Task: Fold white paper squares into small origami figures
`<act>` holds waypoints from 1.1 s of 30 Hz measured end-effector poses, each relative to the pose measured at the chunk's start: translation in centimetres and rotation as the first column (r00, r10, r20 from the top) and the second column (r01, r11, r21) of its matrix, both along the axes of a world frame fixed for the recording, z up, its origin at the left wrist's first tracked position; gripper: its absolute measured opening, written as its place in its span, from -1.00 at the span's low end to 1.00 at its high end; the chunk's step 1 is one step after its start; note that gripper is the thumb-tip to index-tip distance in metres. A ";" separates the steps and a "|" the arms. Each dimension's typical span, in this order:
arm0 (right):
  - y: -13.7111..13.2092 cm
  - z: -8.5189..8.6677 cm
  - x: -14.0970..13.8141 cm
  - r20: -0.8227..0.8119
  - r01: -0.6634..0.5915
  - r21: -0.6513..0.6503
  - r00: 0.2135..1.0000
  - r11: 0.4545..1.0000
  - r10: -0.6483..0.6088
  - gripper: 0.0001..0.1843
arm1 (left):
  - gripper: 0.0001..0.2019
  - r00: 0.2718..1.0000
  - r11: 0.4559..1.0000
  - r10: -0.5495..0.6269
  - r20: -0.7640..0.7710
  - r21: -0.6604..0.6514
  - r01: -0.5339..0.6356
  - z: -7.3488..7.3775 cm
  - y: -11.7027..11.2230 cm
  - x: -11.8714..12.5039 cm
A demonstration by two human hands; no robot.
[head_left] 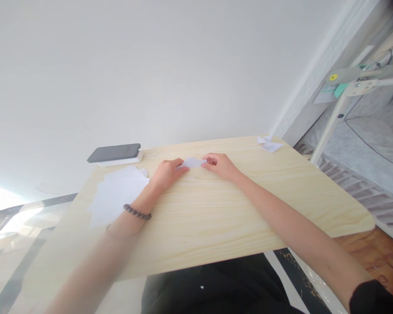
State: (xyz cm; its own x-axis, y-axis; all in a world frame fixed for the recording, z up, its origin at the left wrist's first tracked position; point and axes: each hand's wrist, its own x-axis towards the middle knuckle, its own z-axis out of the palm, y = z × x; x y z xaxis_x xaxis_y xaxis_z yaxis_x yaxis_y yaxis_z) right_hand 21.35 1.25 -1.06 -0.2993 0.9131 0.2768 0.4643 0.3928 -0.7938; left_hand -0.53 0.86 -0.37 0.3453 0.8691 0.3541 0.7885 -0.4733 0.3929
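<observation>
Between my two hands is a small piece of white folded paper (pixel 193 162), held just over the table, with its top edge bulging upward in the middle. My left hand (pixel 170 172) pinches its left end between thumb and fingers. At the other end, my right hand (pixel 218 165) grips the paper's right tip the same way. A beaded bracelet (pixel 137 212) circles my left wrist. The exact folds in the paper are too small to make out.
Loose white sheets (pixel 113 192) lie left of my left hand. Behind them a phone (pixel 114 152) rests on a white block with a cable. A folded paper piece (pixel 270 144) sits at the back right of the wooden table (pixel 216 218). White bed-frame-like poles (pixel 330 122) stand to the right.
</observation>
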 end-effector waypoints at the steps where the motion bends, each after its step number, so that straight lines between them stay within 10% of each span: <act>1: 0.1 -0.1 0.0 -0.005 0.013 0.007 1.000 1.000 -0.013 -0.75 | -0.76 1.000 1.000 0.017 0.020 -0.010 -0.016 0.0 0.0 0.1; 16: 0.6 -0.3 0.2 -0.042 0.080 0.030 0.996 0.996 -0.078 -0.75 | -0.78 0.992 0.996 0.015 0.128 -0.085 -0.004 0.5 0.2 0.3; 21: 0.3 -0.2 0.2 -0.002 0.064 0.026 0.998 0.998 -0.064 -0.75 | -0.75 0.995 0.993 0.104 -0.009 0.058 -0.103 0.5 0.0 -0.1; 33: -0.7 0.6 -0.2 0.002 -0.036 -0.019 0.999 0.999 0.036 -0.69 | -0.79 0.989 0.936 -0.138 -0.043 0.321 0.145 0.4 0.0 0.2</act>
